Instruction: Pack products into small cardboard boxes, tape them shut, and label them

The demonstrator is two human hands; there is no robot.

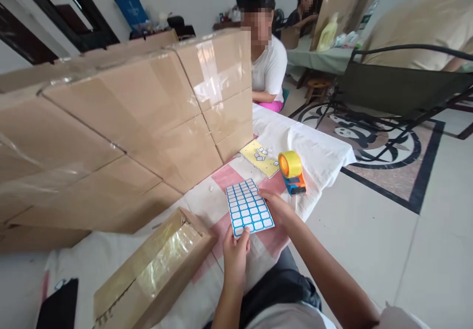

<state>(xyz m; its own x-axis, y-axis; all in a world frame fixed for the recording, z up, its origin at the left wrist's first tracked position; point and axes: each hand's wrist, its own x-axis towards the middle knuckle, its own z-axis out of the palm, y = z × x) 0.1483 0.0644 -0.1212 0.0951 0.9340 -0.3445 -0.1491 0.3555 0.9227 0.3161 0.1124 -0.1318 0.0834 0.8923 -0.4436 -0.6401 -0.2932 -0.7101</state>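
A sheet of blue-bordered label stickers (248,206) is held up over the table, tilted toward me. My left hand (236,243) pinches its near edge, thumb on top. At the sheet's right edge, my right hand (273,203) grips it with the thumb over the front; its other fingers are hidden behind. Beyond the sheet lies a yellow card (260,157) with small white pieces on it. To its right stands a tape dispenser (294,185) with a roll of yellow tape (290,164).
A wall of taped cardboard (148,112) rises along the table's far side. A closed taped carton (155,270) lies on the white and pink tablecloth (314,144), left of my hands. A black flat object (58,305) is at lower left. A person (269,68) sits beyond; a folding chair (399,87) stands right.
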